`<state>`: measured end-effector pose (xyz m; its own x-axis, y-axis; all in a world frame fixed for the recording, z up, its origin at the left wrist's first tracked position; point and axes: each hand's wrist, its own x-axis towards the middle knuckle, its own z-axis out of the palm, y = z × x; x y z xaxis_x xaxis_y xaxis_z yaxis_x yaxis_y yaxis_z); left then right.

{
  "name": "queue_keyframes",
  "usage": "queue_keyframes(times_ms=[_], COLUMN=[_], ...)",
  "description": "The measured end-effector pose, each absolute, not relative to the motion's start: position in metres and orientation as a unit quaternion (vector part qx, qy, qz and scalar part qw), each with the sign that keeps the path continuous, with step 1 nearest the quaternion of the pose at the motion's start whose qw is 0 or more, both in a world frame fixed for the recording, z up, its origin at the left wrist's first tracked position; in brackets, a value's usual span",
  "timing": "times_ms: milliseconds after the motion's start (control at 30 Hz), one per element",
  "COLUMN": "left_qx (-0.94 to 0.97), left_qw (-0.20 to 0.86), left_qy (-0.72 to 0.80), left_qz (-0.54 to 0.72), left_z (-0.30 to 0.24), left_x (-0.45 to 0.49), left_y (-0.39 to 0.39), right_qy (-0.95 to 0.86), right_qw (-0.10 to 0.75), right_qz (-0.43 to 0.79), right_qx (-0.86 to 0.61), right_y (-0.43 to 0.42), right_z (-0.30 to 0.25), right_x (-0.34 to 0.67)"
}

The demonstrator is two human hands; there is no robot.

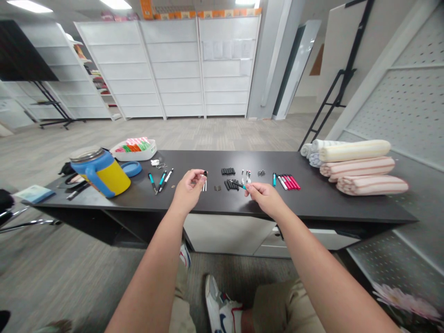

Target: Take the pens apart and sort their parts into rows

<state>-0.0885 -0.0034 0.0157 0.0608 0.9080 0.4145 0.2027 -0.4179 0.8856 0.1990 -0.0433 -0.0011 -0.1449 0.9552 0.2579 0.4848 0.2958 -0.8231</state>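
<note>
My left hand (189, 188) is closed in a pinch around a small black pen part (205, 173). Thin white pen refills (204, 186) show just beside its fingertips. Between the fingers of my right hand (265, 196) is a pen piece (240, 185), teal near the fingers and black at the end pointing left. Black pen grips (228, 171) lie in a row, with more black grips (230, 185) nearer me. Small springs (217, 188) rest between my hands. Beyond the right hand are small metal tips (261, 173) and red pen barrels (290, 181), with a teal barrel (274, 179).
Assembled pens (162, 180) lie left on the dark table (187, 159). Farther left stand a yellow-and-blue mug (116, 175), its blue lid (132, 169) and a white tray (149, 151) of colourful packets. Rolled towels (364, 167) are stacked at the right end.
</note>
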Motion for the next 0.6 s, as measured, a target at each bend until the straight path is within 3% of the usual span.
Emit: queue_keyframes(times_ms=[100, 333, 600], left_qx=[0.671, 0.655, 0.791], left_qw=[0.293, 0.346, 0.175], left_qy=[0.452, 0.439, 0.485], left_qz=[0.509, 0.509, 0.329], left_z=[0.024, 0.031, 0.03], left_x=[-0.09, -0.076, -0.072], left_y=[0.005, 0.027, 0.063], right_qy=[-0.698, -0.688, -0.689], right_qw=[0.408, 0.418, 0.427], right_qz=[0.295, 0.289, 0.294], right_qx=[-0.51, -0.518, -0.506], right_y=[-0.042, -0.039, -0.036], right_z=[-0.002, -0.002, 0.0], right_x=[0.2, 0.2, 0.203])
